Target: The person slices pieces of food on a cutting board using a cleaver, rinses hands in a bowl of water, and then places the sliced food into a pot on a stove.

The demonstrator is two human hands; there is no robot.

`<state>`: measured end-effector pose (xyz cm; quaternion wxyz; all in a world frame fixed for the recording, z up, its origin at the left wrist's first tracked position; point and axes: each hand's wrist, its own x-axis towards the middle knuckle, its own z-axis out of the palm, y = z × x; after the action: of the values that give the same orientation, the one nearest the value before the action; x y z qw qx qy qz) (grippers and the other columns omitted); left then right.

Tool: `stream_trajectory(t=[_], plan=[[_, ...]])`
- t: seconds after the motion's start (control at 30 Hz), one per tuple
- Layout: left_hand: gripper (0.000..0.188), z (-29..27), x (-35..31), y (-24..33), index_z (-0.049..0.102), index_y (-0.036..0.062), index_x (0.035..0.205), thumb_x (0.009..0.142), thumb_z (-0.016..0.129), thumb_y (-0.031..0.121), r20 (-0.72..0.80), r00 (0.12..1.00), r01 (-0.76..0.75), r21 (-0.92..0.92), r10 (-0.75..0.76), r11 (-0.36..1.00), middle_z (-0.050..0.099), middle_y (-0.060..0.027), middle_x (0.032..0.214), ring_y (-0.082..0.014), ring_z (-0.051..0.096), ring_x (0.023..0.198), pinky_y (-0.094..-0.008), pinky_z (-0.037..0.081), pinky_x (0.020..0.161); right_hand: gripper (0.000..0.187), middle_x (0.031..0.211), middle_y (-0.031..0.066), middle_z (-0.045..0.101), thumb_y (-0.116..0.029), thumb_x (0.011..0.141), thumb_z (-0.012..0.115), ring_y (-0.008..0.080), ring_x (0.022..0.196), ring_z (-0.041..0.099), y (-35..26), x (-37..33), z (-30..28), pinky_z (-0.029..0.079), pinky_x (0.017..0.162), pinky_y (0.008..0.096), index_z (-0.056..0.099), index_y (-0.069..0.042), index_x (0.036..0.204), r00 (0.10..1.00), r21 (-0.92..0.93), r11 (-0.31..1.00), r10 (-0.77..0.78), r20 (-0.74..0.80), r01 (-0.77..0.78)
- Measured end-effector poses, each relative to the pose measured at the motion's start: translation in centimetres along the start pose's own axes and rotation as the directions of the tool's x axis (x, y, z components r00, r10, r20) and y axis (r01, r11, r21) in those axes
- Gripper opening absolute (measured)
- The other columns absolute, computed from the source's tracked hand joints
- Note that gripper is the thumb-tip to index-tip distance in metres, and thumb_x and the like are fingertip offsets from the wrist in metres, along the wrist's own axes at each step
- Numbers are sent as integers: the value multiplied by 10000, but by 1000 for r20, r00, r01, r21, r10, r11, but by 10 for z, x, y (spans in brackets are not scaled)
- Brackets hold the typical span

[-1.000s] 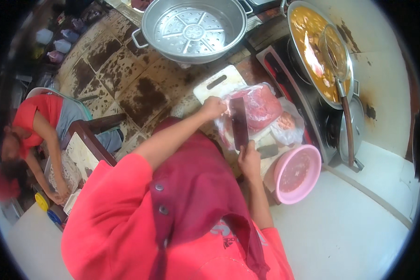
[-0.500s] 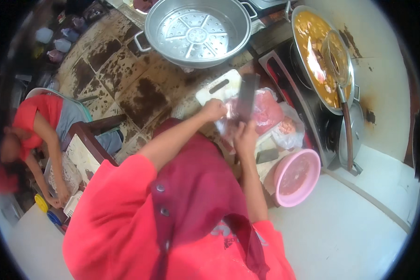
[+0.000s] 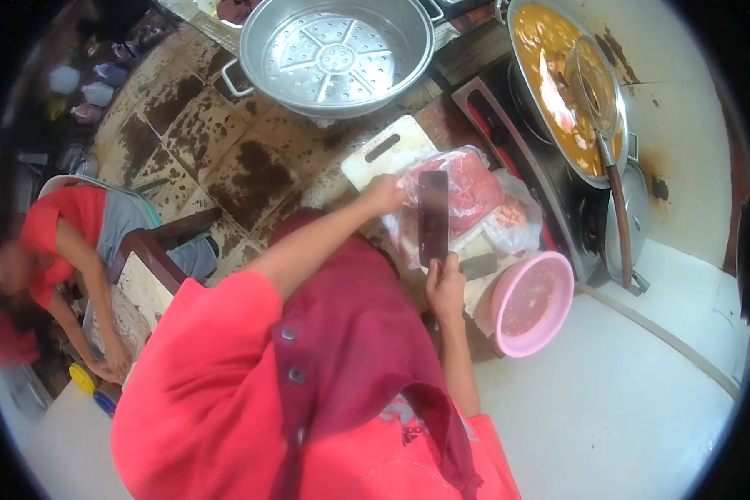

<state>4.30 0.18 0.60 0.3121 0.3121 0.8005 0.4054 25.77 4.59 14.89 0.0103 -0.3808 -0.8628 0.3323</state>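
Observation:
My right hand grips the handle of a cleaver. Its broad dark blade points away from me, across the near side of a clear plastic bag of raw pink meat. Closed at the bag's left edge, my left hand pinches the plastic. The bag rests partly over a white cutting board with a slot handle. Beside it on the right sits a smaller clear bag of pinkish pieces. A grey block lies near my right hand.
A pink basin of cloudy liquid stands right of my right hand. Beyond are a stove, a wide pan of orange-brown stew with a strainer, and a perforated steamer pot. Another person works at left.
The cleaver, blurred and higher before, has come back toward me with my right hand and now shows sharply. My left hand stays at the bag's edge. The view has shifted slightly.

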Motion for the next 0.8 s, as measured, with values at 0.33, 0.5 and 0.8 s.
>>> stream_trajectory(t=[0.33,0.5,0.8], plan=[[225,-28,-14,3,655,-40,868,849,552,159,443,876,436,-562,-189,703,606,-37,705,-127,538,598,-270,413,533,162,709,288,599,-110,913,539,490,674,585,1,-9,-2,428,571,555,411,-12,927,996,-140,990,-12,87,24],[258,-21,-12,1,641,-31,820,843,547,208,258,966,118,-318,-34,941,635,-131,714,-206,616,675,-355,474,606,153,682,279,577,-122,911,511,498,643,567,-10,-17,11,406,558,577,400,-34,968,998,-274,962,25,62,-7],[331,-28,-19,18,623,-44,913,843,504,257,166,984,-51,-83,65,995,632,-297,901,-452,621,889,-487,490,776,220,711,268,600,-136,866,529,490,663,593,-25,43,40,442,571,563,394,-7,983,999,-321,947,4,48,12]])
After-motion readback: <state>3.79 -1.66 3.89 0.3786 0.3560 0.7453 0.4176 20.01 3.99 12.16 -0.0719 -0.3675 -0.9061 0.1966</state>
